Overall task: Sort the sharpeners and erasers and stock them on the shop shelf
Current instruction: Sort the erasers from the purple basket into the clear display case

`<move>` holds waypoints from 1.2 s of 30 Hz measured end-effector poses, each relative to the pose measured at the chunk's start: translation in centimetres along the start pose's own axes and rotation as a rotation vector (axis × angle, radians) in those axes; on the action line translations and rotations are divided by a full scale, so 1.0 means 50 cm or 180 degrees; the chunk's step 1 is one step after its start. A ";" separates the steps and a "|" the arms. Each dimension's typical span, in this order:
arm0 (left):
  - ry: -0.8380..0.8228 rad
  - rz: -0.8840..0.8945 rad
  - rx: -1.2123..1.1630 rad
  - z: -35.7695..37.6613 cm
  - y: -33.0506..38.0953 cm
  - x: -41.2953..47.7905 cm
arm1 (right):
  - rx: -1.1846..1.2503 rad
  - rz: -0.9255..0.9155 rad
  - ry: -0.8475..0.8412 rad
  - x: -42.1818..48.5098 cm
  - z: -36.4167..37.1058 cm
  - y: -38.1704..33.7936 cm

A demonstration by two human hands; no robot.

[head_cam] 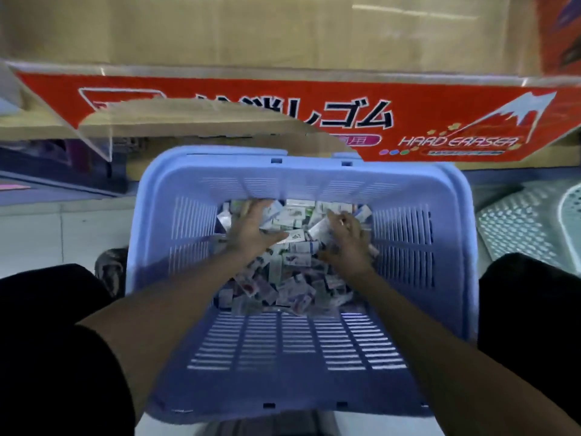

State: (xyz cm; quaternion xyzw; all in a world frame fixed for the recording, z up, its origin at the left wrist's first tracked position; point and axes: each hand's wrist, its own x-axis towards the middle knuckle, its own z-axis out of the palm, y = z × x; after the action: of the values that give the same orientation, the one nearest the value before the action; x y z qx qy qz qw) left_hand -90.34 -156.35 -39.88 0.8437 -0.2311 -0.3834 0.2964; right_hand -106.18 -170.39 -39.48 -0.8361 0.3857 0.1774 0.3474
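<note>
Lettering reading HARD ERASER crossed a long red carton (440, 102) ahead of me. Below it, between my knees (47, 297), sat a blue slotted basket (295, 341), its floor heaped with small printed packets (283, 278). My left hand (251, 228) lay flat and released on the heap. My right hand (345, 247) curled among the packets; blur hid whether it grasped any.

Bare forearms (163, 297), bare left hand (251, 229), bare right hand (345, 243); black trousers (47, 297) covering both knees

Packets (284, 280) too blurred to identify, right hand (345, 247) fingertips buried
</note>
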 end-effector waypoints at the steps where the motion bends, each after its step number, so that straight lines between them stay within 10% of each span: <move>1: 0.0069 -0.0005 0.0030 0.005 0.003 0.002 | -0.0064 -0.0003 0.0110 -0.001 0.004 -0.004; 21: -0.0328 0.0325 0.0342 0.042 0.000 -0.037 | -0.0364 0.0071 -0.0109 0.002 -0.009 -0.029; 36: -0.0120 -0.0643 0.0233 0.059 0.032 0.003 | 0.0876 -0.0048 0.0260 -0.038 0.023 -0.015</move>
State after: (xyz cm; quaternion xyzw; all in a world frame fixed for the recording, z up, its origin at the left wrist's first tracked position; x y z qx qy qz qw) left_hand -92.80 -158.54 -40.45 0.8655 -0.1643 -0.4184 0.2208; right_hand -106.83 -168.20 -38.89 -0.7899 0.4140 0.0861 0.4441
